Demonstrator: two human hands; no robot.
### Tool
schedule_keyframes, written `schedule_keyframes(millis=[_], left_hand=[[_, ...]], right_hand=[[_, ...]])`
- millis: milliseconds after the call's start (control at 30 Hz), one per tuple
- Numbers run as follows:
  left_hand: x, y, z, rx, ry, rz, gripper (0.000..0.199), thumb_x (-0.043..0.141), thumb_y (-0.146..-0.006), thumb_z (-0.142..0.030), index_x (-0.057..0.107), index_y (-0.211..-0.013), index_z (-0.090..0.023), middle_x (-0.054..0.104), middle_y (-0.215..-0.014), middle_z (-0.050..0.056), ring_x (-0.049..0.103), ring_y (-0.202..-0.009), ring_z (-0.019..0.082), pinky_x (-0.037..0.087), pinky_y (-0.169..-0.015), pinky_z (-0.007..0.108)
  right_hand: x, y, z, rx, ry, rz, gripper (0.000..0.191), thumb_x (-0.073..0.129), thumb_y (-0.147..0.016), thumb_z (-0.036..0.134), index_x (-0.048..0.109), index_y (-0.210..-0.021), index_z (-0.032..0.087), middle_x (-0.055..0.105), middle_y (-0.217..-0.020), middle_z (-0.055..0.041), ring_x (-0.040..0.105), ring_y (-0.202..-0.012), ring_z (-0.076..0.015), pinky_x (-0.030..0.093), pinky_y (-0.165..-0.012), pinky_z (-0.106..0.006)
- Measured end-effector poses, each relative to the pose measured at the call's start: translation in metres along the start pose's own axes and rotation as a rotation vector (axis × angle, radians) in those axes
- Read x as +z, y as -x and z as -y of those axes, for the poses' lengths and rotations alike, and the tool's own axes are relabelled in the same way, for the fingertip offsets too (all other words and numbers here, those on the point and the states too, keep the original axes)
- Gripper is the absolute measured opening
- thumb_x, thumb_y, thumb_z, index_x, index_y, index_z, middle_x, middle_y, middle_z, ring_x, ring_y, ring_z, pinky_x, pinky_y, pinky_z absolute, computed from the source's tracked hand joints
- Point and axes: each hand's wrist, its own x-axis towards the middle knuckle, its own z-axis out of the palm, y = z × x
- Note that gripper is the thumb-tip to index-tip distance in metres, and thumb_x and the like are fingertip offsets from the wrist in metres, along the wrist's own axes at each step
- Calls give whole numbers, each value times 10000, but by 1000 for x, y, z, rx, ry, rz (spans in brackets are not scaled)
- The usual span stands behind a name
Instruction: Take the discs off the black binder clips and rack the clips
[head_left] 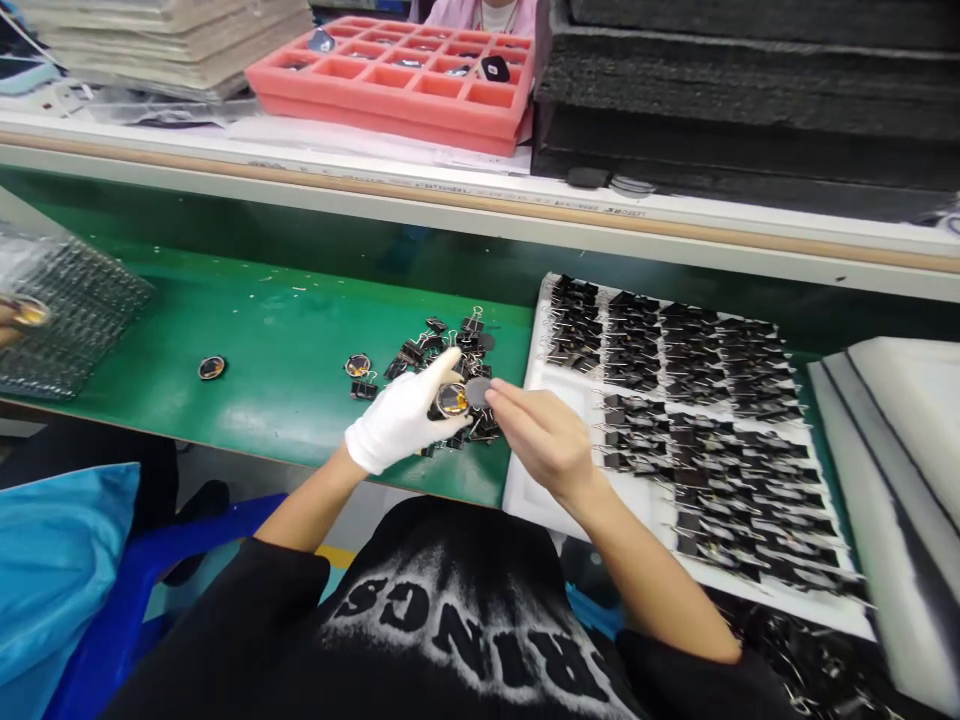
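Note:
My left hand (405,415), in a white glove, grips a round watch-like case (452,400) with orange and dark parts inside. Bare, my right hand (541,430) pinches a thin grey disc (478,391) right beside the case; whether the two touch I cannot tell. Under and behind both hands lies a heap of black binder clips (411,352), partly hidden by them. Another round case (358,364) rests left of the heap, close to a single clip (364,388). Farther left on the green table is one more case (212,367).
A white tray (555,385) at right holds rows of clipped pieces. White foam sheets (900,400) stand beyond it. On the shelf are a pink compartment tray (390,100) and black foam stacks (735,100). At far left, another person's hand (9,325) is near bubble wrap (71,320).

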Motion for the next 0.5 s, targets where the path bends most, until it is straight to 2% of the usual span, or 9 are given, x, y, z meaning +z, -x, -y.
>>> schedule_keyframes(millis=[100, 167, 233, 300, 367, 433, 500], left_hand=[[14, -11, -12, 105, 74, 5, 875, 668, -957, -341, 178, -1674, -234, 735, -1282, 111, 751, -1087, 257, 608, -930, 379], [22, -14, -14, 126, 60, -1, 865, 658, -961, -329, 178, -1673, -232, 730, -1289, 118, 753, -1076, 263, 611, -917, 392], [29, -14, -18, 135, 33, 2, 843, 635, -974, -322, 172, -1671, -222, 728, -1290, 130, 754, -1070, 265, 613, -907, 399], [35, -12, -27, 165, -7, -3, 822, 610, -992, -324, 157, -1667, -204, 725, -1290, 148, 754, -1073, 266, 610, -902, 402], [37, -10, -38, 219, -56, -11, 790, 594, -1010, -321, 164, -1654, -163, 742, -1233, 162, 761, -1029, 264, 603, -869, 398], [34, -13, -45, 281, -94, 34, 740, 595, -1018, -354, 234, -1623, -127, 754, -1171, 165, 763, -969, 262, 590, -813, 387], [23, -20, -39, 333, -92, 127, 691, 606, -1009, -448, 359, -1571, -129, 736, -1210, 175, 746, -1023, 273, 580, -818, 385]], right_hand=[[-4, 8, 3, -76, -12, 105, 362, 581, -966, 23, 701, -1275, 168, 764, -1252, -174, 755, -1126, -266, 641, -827, -383], [-9, 13, 2, -20, -61, 190, 403, 539, -970, 15, 704, -1289, 197, 750, -1296, -149, 711, -1232, -280, 637, -906, -431], [-13, 18, 2, 107, -175, 232, 406, 536, -966, 41, 717, -1277, 228, 730, -1339, -133, 662, -1306, -287, 618, -981, -480], [-16, 21, 5, 337, -334, 205, 313, 591, -962, 126, 744, -1207, 245, 709, -1360, -133, 651, -1307, -286, 610, -1006, -493], [-16, 23, 8, 668, -536, 157, 248, 681, -940, 248, 739, -1182, 246, 727, -1287, -132, 707, -1179, -266, 642, -925, -446], [-15, 26, 8, 1001, -782, 199, 336, 760, -894, 367, 722, -1195, 224, 775, -1076, -106, 753, -942, -226, 657, -783, -379], [-15, 27, 6, 1233, -1007, 275, 415, 820, -832, 451, 733, -1142, 189, 778, -879, -70, 724, -736, -183, 639, -684, -336]])
